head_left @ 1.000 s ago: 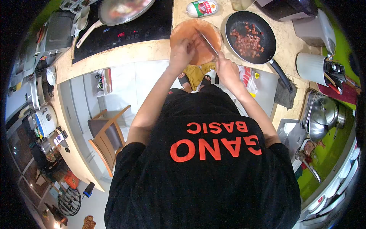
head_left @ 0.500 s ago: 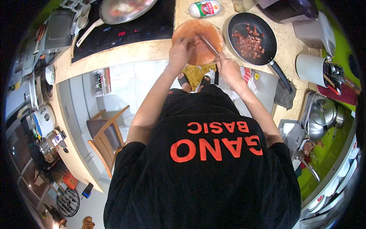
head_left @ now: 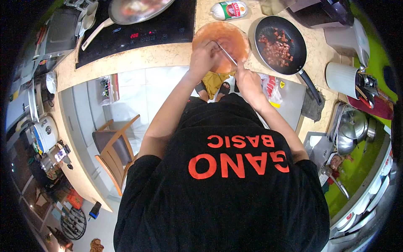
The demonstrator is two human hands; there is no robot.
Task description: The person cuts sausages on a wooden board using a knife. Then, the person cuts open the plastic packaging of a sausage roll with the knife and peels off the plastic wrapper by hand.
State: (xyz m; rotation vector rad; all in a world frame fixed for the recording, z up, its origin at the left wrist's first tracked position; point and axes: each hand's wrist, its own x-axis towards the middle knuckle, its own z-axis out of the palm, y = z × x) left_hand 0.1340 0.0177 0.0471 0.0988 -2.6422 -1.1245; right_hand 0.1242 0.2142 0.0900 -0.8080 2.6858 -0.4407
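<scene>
On a round wooden cutting board point(head_left: 233, 31) with a reddish, wet-looking surface, my left hand point(head_left: 203, 58) rests with its fingers curled at the left side. What lies under those fingertips is hidden. My right hand point(head_left: 250, 84) is wrapped around the handle of a knife point(head_left: 227, 53). Its thin blade slants up and left across the board, its tip close to my left fingers. Right of the board sits a black frying pan point(head_left: 297, 50) with small diced reddish meat pieces point(head_left: 277, 48) in it.
A white packaged roll point(head_left: 228, 10) lies behind the board. On the left, a lidded pan point(head_left: 138, 10) stands on the black cooktop point(head_left: 168, 29). Further right are a utensil holder point(head_left: 342, 75) and a grey cloth point(head_left: 312, 105). A chair point(head_left: 115, 147) stands below the counter.
The knife has shifted slightly left, its tip nearer my left fingers. My left fingers now cover the pinkish bits seen beside them before. The whole view has tilted a little.
</scene>
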